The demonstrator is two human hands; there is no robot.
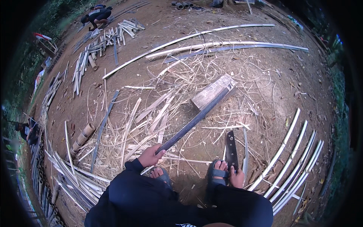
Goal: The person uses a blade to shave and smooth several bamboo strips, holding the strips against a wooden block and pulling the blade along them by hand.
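My left hand (149, 155) is closed around the near end of a long dark bamboo strip (189, 126). The strip slants away to the right, and its far end lies across the top of a squared wooden block (207, 94). Low by my right sandal, my right hand (237, 179) grips a broad knife (231, 149) with a dark blade and a row of holes. Its blade points away from me, apart from the strip. The knife's handle is mostly hidden in my fingers. Thin bamboo shavings (166, 109) lie around the block.
Split bamboo strips (289, 172) lie at my right, and more are heaped at my left (77, 178). A thick bamboo piece (82, 140) lies on the left. Long strips (227, 46) stretch beyond the block. A person (97, 16) bends at the far left; another person (30, 130) is at the left edge.
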